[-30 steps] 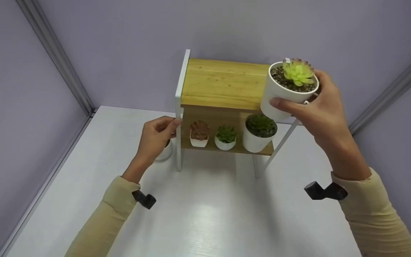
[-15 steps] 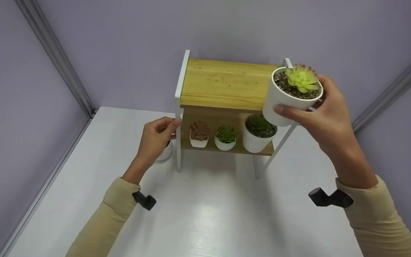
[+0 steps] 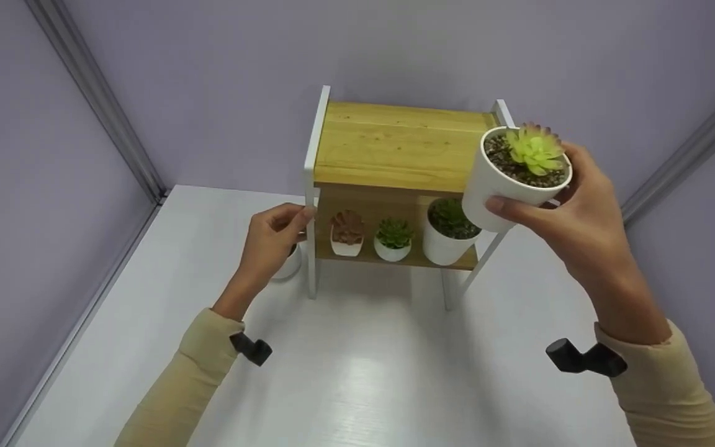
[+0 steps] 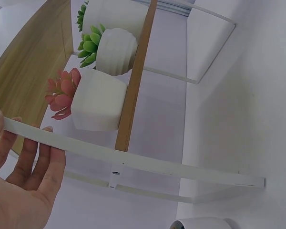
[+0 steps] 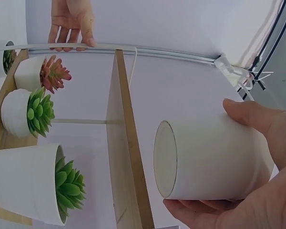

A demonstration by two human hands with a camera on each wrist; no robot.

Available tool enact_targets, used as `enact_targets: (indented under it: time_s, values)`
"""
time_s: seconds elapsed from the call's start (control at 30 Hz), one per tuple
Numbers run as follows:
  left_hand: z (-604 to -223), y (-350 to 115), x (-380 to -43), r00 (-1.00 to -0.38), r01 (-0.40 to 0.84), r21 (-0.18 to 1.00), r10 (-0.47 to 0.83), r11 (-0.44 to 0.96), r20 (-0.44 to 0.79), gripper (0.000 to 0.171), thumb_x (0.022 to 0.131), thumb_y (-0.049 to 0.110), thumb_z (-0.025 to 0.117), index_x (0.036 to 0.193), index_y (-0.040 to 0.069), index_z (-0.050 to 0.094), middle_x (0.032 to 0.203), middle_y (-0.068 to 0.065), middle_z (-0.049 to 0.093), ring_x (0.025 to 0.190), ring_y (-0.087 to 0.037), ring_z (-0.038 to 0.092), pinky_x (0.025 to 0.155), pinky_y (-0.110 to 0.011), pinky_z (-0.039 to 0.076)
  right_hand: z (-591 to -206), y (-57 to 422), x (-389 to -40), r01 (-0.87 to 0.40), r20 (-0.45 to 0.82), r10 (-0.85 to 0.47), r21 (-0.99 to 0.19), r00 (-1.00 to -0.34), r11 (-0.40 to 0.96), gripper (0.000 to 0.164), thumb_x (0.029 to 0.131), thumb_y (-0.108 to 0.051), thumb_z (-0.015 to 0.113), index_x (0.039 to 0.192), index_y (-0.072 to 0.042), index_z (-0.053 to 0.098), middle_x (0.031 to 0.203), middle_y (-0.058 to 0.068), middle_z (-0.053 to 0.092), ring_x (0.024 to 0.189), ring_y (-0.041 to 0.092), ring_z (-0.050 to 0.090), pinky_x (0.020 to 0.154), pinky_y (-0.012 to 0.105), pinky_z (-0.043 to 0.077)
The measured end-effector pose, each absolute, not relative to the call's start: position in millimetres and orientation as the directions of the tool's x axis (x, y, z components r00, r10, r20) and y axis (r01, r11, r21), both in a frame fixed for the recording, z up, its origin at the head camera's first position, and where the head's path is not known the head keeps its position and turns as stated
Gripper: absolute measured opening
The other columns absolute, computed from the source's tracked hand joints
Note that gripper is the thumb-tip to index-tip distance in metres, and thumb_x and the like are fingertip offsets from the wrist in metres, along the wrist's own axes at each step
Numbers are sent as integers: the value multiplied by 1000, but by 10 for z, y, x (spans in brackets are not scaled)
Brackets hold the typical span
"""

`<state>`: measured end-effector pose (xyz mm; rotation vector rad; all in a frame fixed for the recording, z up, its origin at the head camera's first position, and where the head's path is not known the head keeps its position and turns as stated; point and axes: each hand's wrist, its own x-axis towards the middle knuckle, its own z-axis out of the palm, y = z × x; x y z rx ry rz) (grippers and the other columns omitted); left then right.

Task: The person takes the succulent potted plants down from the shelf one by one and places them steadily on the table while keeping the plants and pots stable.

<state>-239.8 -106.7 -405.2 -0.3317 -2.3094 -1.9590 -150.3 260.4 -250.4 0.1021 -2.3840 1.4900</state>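
My right hand (image 3: 590, 214) grips a white flowerpot (image 3: 500, 186) from its right side, thumb across the front. A yellow-green succulent (image 3: 536, 150) with pinkish tips stands in its dark gravel. The pot is held in the air, slightly tilted, overlapping the right front corner of a small two-tier plant stand in the head view. The right wrist view shows the pot's underside (image 5: 165, 160) facing the edge of the upper board (image 5: 133, 143). On the other side, my left hand (image 3: 269, 239) pinches the stand's white left leg (image 4: 81, 147) between thumb and fingers.
The lower shelf holds a reddish succulent (image 3: 347, 230), a small green succulent (image 3: 393, 234) and a larger potted green plant (image 3: 447, 239). Another white pot (image 3: 288, 266) stands on the white tabletop left of the stand. Pale panels rise behind and at both sides.
My right hand has carried the flowerpot right and toward me, uncovering more of the upper board's right end. The left hand stays at the leg.
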Motion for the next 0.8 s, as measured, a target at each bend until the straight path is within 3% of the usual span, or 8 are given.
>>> enact_targets:
  time_s: [0.3,0.53,0.8]
  values:
    - [-4024,-1045,-2403,-973,217,964,113,157,200,37,102,44,69,114,10,78,123,-21,75,116,-33,75,97,-36,63,-2633,2697,-1471,-283,340,61,-859,-939,427,88,75,-4,95,151,-12,50,135,-2,61,119,14,63,90,14,56]
    - [-4042,-1043,-2410,-973,218,963,116,155,202,42,102,44,69,115,6,77,122,-21,74,117,-31,73,97,-35,63,-2705,2746,-1406,-290,335,58,-878,-940,382,89,74,0,94,150,-11,51,136,0,61,119,14,64,88,14,58]
    - [-4036,-1043,-2398,-971,225,963,114,147,210,36,102,43,69,113,10,78,121,-22,74,117,-34,74,97,-34,63,-2788,2797,-1347,-271,335,62,-845,-940,462,91,75,-3,94,153,-14,49,137,-5,60,119,11,63,88,12,56]
